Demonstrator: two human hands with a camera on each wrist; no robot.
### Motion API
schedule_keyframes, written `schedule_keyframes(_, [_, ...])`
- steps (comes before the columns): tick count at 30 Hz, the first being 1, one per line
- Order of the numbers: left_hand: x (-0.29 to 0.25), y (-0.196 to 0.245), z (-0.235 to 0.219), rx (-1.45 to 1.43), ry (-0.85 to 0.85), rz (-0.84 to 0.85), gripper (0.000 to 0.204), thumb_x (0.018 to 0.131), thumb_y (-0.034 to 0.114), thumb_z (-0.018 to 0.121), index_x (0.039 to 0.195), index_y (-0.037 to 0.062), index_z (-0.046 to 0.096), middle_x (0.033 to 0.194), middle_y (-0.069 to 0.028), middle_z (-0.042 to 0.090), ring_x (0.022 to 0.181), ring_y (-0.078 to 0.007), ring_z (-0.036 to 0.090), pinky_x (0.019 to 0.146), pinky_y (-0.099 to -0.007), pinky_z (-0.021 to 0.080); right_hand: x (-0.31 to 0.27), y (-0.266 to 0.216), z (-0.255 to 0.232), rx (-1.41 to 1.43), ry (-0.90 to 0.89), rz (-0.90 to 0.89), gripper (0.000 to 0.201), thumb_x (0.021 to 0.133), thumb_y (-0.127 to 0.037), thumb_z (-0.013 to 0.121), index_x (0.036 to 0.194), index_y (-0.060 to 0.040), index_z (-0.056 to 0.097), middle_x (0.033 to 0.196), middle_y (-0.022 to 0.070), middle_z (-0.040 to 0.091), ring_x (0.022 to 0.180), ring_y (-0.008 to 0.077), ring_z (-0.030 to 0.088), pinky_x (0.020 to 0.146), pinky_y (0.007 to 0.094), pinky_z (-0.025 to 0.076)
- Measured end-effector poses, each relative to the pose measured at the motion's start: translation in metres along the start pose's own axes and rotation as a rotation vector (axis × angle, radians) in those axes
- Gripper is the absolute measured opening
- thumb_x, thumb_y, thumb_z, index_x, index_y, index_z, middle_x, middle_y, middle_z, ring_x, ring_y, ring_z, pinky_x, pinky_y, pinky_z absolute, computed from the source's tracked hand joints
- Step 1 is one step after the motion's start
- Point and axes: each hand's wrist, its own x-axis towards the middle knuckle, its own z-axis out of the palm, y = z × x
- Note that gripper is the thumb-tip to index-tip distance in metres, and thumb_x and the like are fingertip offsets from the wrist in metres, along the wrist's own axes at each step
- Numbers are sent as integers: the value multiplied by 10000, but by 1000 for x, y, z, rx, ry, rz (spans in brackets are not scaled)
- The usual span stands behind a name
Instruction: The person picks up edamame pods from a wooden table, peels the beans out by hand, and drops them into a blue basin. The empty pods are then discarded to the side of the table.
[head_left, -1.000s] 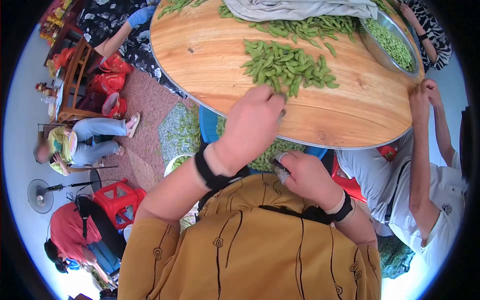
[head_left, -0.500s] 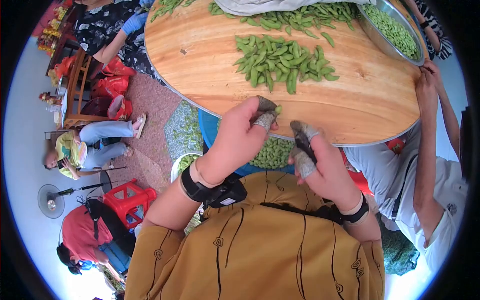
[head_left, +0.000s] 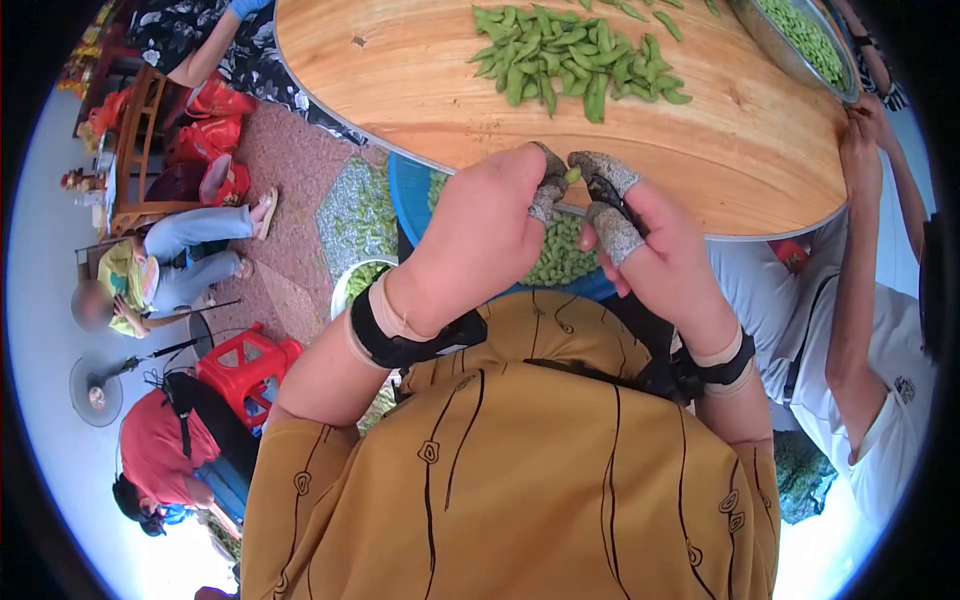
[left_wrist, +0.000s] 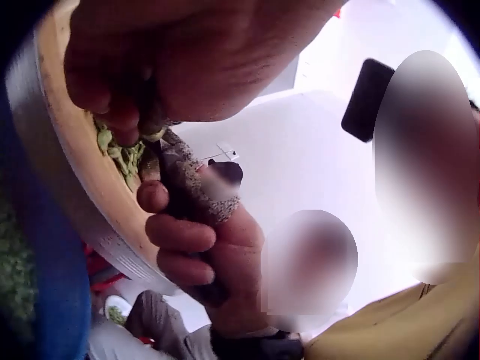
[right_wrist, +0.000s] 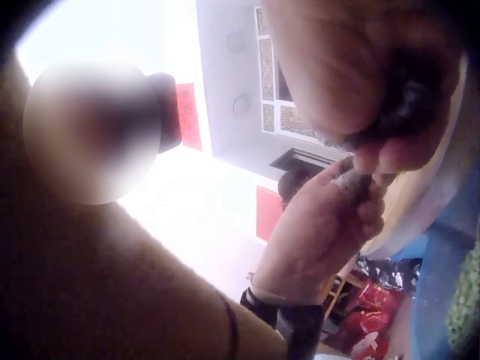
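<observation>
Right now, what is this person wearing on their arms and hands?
Both forearms are bare below mustard-yellow sleeves with dark line patterns. Each wrist carries a black strap over a beige band. The left hand and right hand have grey speckled fabric sleeves on a few fingers.

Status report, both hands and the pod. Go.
Left hand and right hand both pinching one edamame pod between covered fingertips. Held at round table edge, over blue tub. Nothing in the way.
</observation>
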Motion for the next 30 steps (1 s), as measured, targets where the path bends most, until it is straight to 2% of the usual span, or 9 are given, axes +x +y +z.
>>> schedule_keyframes(2, [-3,-1,2,51,12,21,294,743,-51,498,1019,6,580,786,-126,619,732,-197,620,646,-322,485,5,-2,-2,165,-32,86,393,823,8,415,1188,-28,557,772,3,595,528,63,500,441,203,420])
schedule_keyframes(7, [-14,-9,17,-762,-23,-297,181,872,-14,482,1026,14,574,800,-27,604,679,-89,545,588,-234,439,6,-7,6,401,-27,217,292,902,-22,409,1144,-32,572,745,6,570,513,48,458,418,194,386])
schedule_keyframes(10, [-11,1,14,-946,-35,-298,149,916,7,454,991,13,583,783,-7,600,690,-66,536,592,-213,433,6,-4,11,369,31,158,249,903,-34,440,1108,-23,580,750,8,576,518,50,470,416,198,394])
schedule_keyframes(14, [-14,-15,16,-732,-40,-266,125,908,11,473,966,11,584,764,-12,598,691,-71,538,604,-207,433,8,-2,10,313,-2,119,275,890,-18,449,1134,-24,576,755,13,583,524,56,489,413,212,409])
schedule_keyframes(18, [-11,-17,12,-397,20,5,113,903,-1,469,927,9,578,737,-8,572,645,-96,515,581,-222,410,7,0,4,389,-85,136,352,903,-31,458,1247,-55,530,770,17,584,510,50,457,415,197,373])
schedule_keyframes(21, [-15,-19,10,-675,-123,-132,89,924,28,471,935,29,559,689,-22,532,595,-110,473,544,-236,380,5,5,1,459,-144,213,378,891,-16,443,1258,-59,522,779,13,582,511,45,447,423,184,347])
schedule_keyframes(23, [-18,-19,9,-1542,-287,-482,161,878,-7,448,975,31,572,676,-23,500,579,-119,450,524,-256,365,2,11,2,462,-211,146,378,899,-19,441,1267,-64,517,771,2,570,511,38,438,428,181,335])
schedule_keyframes(26, [-21,-23,13,-1853,-311,-544,130,946,81,442,995,50,559,675,6,469,572,-84,401,516,-223,312,-2,21,3,239,-181,8,344,926,-37,443,1261,-62,516,759,-6,558,502,37,425,426,187,340])
schedule_keyframes(30, [-23,-29,13,-1849,-349,-539,128,953,145,500,1009,46,562,674,6,467,576,-84,411,525,-214,320,-2,15,6,126,-102,-24,336,931,-42,438,1260,-58,504,764,-4,557,495,38,425,424,190,344])
